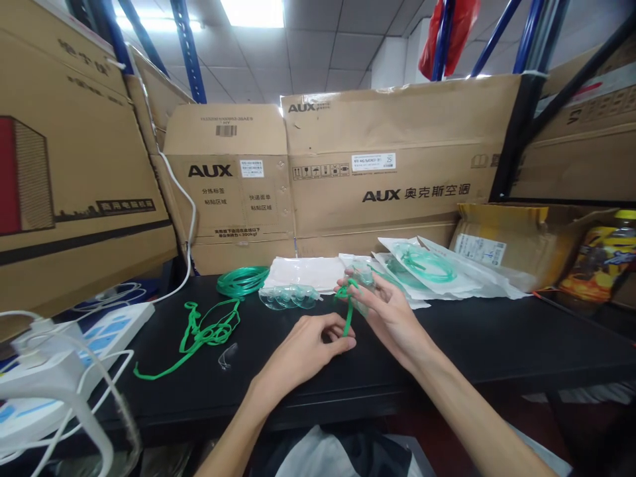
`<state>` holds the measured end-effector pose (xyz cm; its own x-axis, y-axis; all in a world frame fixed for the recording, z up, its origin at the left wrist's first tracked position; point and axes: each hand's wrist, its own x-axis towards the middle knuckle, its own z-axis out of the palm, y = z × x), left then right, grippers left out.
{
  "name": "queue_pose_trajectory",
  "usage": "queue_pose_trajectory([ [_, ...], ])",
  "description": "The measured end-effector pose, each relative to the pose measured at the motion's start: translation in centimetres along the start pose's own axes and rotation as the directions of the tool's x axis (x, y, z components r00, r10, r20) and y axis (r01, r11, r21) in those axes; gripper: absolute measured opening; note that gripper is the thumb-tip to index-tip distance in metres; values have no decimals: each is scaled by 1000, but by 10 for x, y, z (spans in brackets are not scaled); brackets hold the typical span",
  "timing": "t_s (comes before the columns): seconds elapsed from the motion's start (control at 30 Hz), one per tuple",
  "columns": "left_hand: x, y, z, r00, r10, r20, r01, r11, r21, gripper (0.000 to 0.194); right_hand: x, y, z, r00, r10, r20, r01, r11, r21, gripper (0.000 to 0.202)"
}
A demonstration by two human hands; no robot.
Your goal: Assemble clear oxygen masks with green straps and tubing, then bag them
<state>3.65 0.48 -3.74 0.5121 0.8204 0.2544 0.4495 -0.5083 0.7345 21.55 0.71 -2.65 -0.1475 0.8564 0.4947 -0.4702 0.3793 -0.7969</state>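
The hands are near each other but apart, joined by a short green strap [348,317] that runs between them above the counter [427,344]. The left hand [314,341] pinches the strap's lower end between thumb and fingers; the right hand [390,308], slightly higher, grips a clear plastic part [366,277] with the strap's upper, looped portion at its fingertips. The step in hand appears to be working the strap at the clear part; whether it passes through an opening cannot be determined. The next move likely calls for a firm hold on the part with the right hand and a controlled pull or guide of the strap with the left. Just beyond the hands lie a row of rounded clear pieces [291,297] and a white packet [305,271]. Beyond the right hand, flat packets [422,265] with green tubing limit clearance on that side. Left of the left hand lie a small clear piece [227,356] and a tangle of green straps [211,334], which could snag when one is drawn out; a coil of green tubing [242,281] sits behind it. Farther left, a power strip [106,334] and white cables [186,199] restrict space; upright cardboard panels [397,139] close off the far side.
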Motion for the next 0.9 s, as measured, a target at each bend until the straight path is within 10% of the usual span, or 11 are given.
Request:
queue_pose_trajectory([
  [0.2,-8,-11,-41,996,-65,-64,81,948,306,29,6,-29,-38,1000,-18,-19,12,963,-269,42],
  [0.37,-23,-16,-66,993,-113,-45,121,946,301,34,5,-42,-64,983,153,97,-31,669,-743,44],
  [0.63,-29,-15,-66,995,-80,-55,93,940,329,34,-8,-3,-63,941,310,138,13,373,-928,46],
  [0.9,19,-65,-157,917,-117,-381,334,748,574,36,-11,-1,-58,930,357,84,-49,348,-936,46],
])
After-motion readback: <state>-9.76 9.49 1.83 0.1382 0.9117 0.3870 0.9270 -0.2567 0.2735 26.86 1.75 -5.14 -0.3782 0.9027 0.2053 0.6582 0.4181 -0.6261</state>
